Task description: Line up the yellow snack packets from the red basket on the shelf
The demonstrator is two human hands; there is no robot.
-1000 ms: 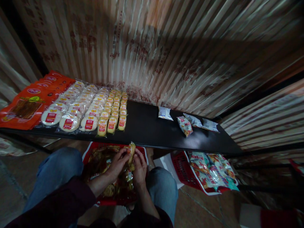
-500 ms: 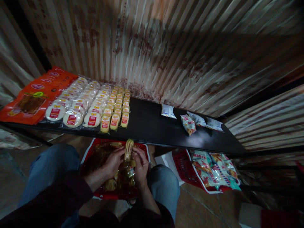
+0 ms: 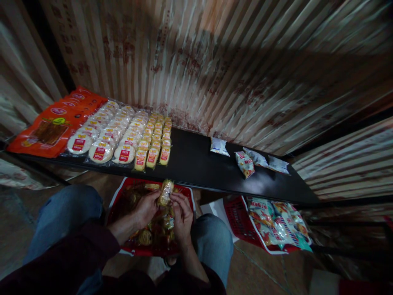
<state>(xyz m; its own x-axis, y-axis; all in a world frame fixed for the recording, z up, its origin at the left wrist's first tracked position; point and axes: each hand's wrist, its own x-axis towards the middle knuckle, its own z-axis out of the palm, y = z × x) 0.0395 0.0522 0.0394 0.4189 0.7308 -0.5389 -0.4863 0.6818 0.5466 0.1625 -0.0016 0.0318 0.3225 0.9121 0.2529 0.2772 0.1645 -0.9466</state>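
The left hand (image 3: 144, 209) and right hand (image 3: 181, 215) each close a fingertip grip on one wrapped snack (image 3: 165, 192), held above the red basket (image 3: 112, 201) between the knees — that basket looks far from emptied. Rows of packets (image 3: 153, 141) fill the left end of the black desk (image 3: 196, 164), and a few loose packets (image 3: 245, 163) lie toward its right — dim room, striped wall (image 3: 215, 73) behind.

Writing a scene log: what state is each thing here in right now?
pack, held over the basket.
left hand, grip shut on pack.
right hand, grip shut on pack.
basket, on floor, part filled.
shelf, neat rows at left, four loose packets at right.
second basket, on floor, heaped with bags.
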